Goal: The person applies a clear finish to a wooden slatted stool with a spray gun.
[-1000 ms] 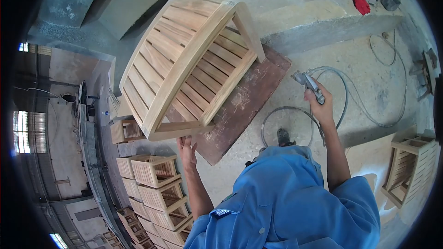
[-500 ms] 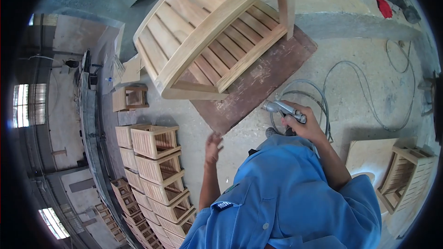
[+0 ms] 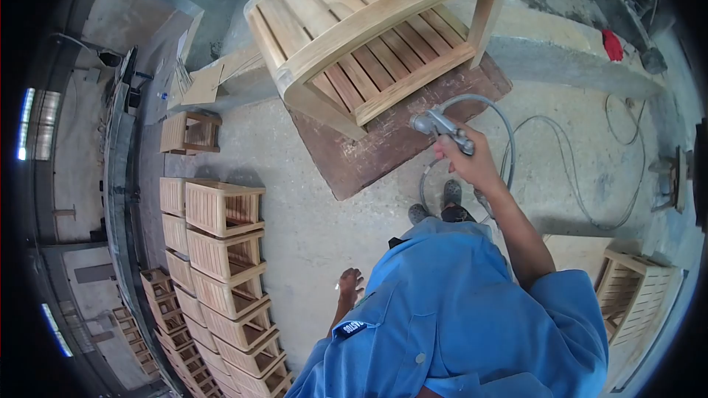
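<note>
My right hand (image 3: 472, 162) is closed around the handle of a metallic spray gun (image 3: 441, 127). The gun's head points toward a pale wooden slatted stool (image 3: 324, 15) with a curved top and a lower slatted shelf. A gap separates gun and stool. That stool stands on a worn brown board (image 3: 343, 169). A grey hose (image 3: 510, 136) loops around beside the gun. Down by my left side, my left hand (image 3: 349, 284) hangs over the floor with its fingers loosely apart, holding nothing.
Rows of similar wooden stools (image 3: 210, 208) stand at the left, and a single stool (image 3: 184, 133) sits beyond them. Another slatted stool (image 3: 634, 291) is at the right. Thin hose (image 3: 571, 177) trails across the floor. A red cloth (image 3: 612, 45) lies on a ledge.
My left hand has dropped from near the board's corner down to my side. My right hand has raised the spray gun slightly toward the stool. The view has shifted, showing both shoes.
</note>
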`<state>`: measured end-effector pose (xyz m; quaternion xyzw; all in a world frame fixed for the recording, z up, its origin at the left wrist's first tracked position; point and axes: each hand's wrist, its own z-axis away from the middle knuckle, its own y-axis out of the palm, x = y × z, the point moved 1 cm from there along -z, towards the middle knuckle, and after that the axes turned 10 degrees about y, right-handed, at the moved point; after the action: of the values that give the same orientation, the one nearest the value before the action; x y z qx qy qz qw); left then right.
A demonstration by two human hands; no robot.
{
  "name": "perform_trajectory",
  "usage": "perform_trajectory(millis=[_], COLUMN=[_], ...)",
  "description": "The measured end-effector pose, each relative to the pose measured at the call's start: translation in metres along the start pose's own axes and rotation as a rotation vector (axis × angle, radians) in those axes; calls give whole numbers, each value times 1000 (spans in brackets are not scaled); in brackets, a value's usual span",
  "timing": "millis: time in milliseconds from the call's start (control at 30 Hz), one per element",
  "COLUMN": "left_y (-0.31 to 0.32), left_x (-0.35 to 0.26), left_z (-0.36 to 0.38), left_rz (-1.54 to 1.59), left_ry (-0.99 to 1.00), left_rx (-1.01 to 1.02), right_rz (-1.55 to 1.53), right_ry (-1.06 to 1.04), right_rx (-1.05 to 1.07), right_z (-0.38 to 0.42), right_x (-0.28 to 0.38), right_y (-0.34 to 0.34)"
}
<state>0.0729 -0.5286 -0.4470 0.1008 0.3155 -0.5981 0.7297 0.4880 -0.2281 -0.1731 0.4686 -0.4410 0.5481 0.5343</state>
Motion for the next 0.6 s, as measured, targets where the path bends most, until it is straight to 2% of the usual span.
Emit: perform_trajectory(millis=[100,167,267,400,467,533,600], left_y=[12,12,12,4,-2,-14,-18], left_x=[-27,-41,-59,-44,-25,16,21], left_z=[4,13,11,4,-6,-23,-37], left_rz=[70,70,72,90,137,65,-15], left_ry=[48,114,199,174,72,135,212], left_rx=[-33,14,6,-17,-20,47,116], right_rz=[-19,-63,147,181,176,287,326], right_ry=[-11,-5,-9,-139,-166,-185,-187], right_rx=[-15,-22,-107,-358,-448,-499,-533], right_z=[-22,-35,-48,-47,-42,-35,-37], right_x=[-19,-28,-30,-30,-28,-20,-18], right_y=[31,43,38,-3,-26,-44,-57])
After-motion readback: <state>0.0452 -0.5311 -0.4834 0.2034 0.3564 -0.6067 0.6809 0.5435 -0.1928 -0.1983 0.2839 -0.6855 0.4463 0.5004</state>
